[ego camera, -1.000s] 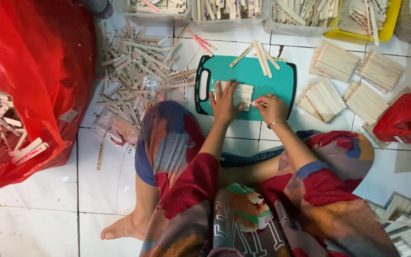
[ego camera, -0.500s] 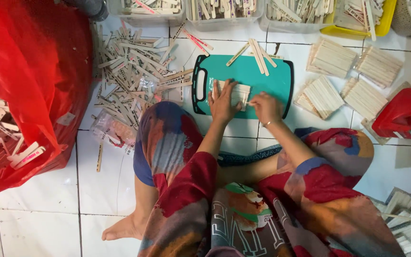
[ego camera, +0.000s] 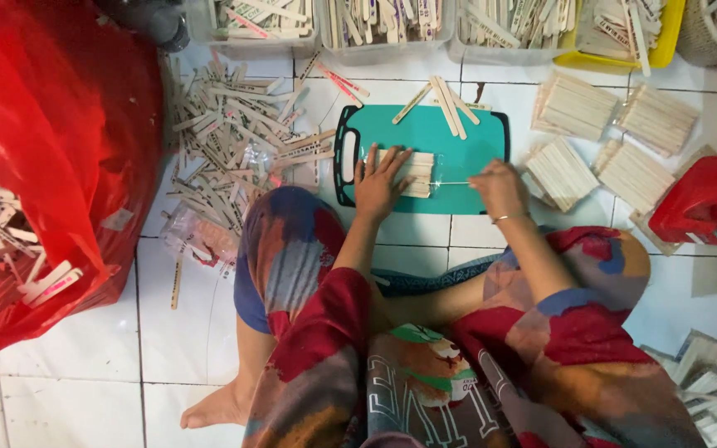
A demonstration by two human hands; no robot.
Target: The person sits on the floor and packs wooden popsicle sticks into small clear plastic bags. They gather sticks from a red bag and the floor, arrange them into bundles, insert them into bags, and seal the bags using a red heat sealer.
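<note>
Since the earlier frame, the right hand [ego camera: 498, 184] has drawn away to the right, pulling a thin strand [ego camera: 451, 183] taut from the small stack of pale wooden sticks [ego camera: 412, 172], fingers closed on the strand's end. Left hand [ego camera: 380, 182] lies flat, fingers spread, pressing on the stack's left part. This stack sits at the middle of a teal plastic cutting board [ego camera: 466, 137] on the white tiled floor [ego camera: 85, 348]. Loose sticks [ego camera: 234, 149] are heaped left of the board, bundled ones [ego camera: 562, 170] right.

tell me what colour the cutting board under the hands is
Teal with a black rim, the cutting board shows best in the head view.
</note>
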